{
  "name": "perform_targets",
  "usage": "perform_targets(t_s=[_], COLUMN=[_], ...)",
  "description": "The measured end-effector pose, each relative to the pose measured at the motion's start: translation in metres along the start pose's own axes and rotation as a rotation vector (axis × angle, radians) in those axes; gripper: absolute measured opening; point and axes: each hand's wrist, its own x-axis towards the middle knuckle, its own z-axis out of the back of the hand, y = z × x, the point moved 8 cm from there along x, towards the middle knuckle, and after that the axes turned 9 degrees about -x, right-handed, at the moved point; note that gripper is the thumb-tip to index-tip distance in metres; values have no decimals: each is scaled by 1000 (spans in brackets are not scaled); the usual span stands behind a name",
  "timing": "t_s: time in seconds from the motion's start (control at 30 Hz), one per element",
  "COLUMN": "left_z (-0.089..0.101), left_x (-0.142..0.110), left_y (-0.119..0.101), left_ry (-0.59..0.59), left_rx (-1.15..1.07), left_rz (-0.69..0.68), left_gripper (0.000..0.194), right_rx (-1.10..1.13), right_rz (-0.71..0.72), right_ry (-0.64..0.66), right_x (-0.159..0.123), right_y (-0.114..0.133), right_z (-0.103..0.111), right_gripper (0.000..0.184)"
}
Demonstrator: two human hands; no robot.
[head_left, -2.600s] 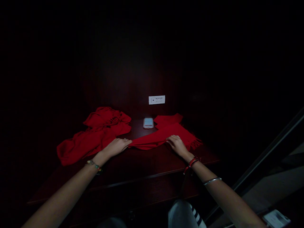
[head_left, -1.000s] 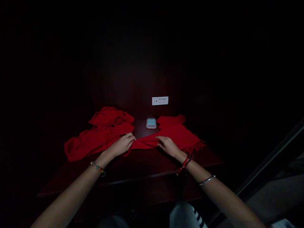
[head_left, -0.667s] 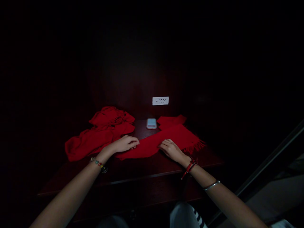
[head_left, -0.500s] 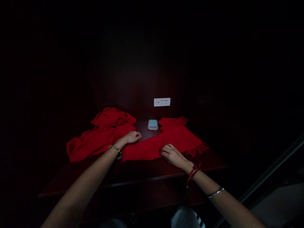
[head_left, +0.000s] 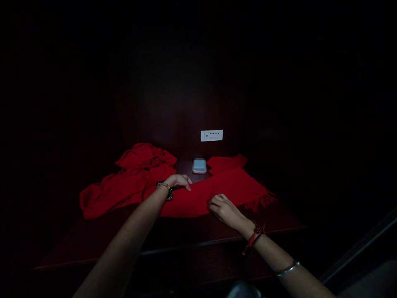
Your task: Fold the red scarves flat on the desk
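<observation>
A red fringed scarf (head_left: 229,184) lies stretched across a dark wooden shelf (head_left: 102,242), its fringe at the right end. My left hand (head_left: 181,181) reaches over to its far edge, thumb on the cloth and fingers bent at the edge, closed on it. At the near edge my right hand (head_left: 226,210) has its fingers curled in a pinch on the scarf. The fingertips of my right hand are partly hidden. Further left, a crumpled heap of red cloth (head_left: 113,190) meets the scarf; where one ends is hard to tell.
A phone (head_left: 199,166) with a lit, blurred screen lies behind the scarf. Above it a white socket panel (head_left: 211,135) is set in the dark wall. More red cloth (head_left: 226,162) lies folded at the back right. The shelf's front edge runs below my hands.
The scarf's bunched middle has spread out wider and flatter. My left hand has moved right and away to the far edge; my right hand has come slightly nearer along the front edge.
</observation>
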Motion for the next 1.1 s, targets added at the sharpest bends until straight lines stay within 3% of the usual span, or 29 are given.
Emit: perform_targets(t_s=[0.13, 0.3, 0.43, 0.53, 0.73, 1.0, 1.1], left_z=[7, 18, 16, 14, 24, 9, 10], left_x=[-2, -3, -7, -8, 3, 10, 15], left_y=[6, 4, 3, 7, 9, 2, 7], left_ry=[28, 4, 52, 76, 17, 69, 38], left_rx=[-46, -77, -66, -48, 7, -28, -47], left_rz=[27, 10, 11, 41, 8, -81, -85], left_gripper=[50, 42, 27, 29, 35, 27, 28], right_rx=[-20, -7, -4, -15, -9, -16, -16], right_rz=[7, 7, 0, -5, -16, -40, -54], right_ry=[24, 20, 1, 8, 13, 4, 2], right_x=[0, -1, -2, -2, -2, -3, -1], right_y=[0, 0, 0, 0, 1, -2, -3], right_z=[-2, -4, -3, -4, -3, -1, -1], right_gripper=[21, 19, 17, 16, 15, 15, 16])
